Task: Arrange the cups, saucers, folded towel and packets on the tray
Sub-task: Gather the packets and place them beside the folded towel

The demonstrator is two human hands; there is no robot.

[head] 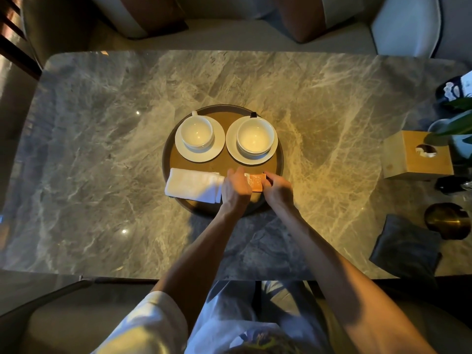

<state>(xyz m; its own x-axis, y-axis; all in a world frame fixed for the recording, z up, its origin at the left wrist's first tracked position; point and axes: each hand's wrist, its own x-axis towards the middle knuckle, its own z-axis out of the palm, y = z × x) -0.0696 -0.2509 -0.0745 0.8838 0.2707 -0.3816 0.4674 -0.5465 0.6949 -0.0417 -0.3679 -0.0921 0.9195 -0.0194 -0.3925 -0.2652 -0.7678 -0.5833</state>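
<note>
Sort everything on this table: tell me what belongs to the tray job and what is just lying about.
Belongs to the job:
tray
left cup on left saucer
right cup on right saucer
folded towel
orange packets, held by left hand and right hand

Just lying about:
wooden tissue box
dark folded cloth
brass dish
plant leaves

I'm holding the orange packets (255, 182) from both sides, left hand (236, 191) gripping one edge and right hand (278, 191) pinching the other, at the near end of the round tray (166, 154). The folded towel (191, 185) is lying just left of them. The left cup (196, 134) and right cup (255, 137) are sitting on their saucers (199, 156) at the far side.
</note>
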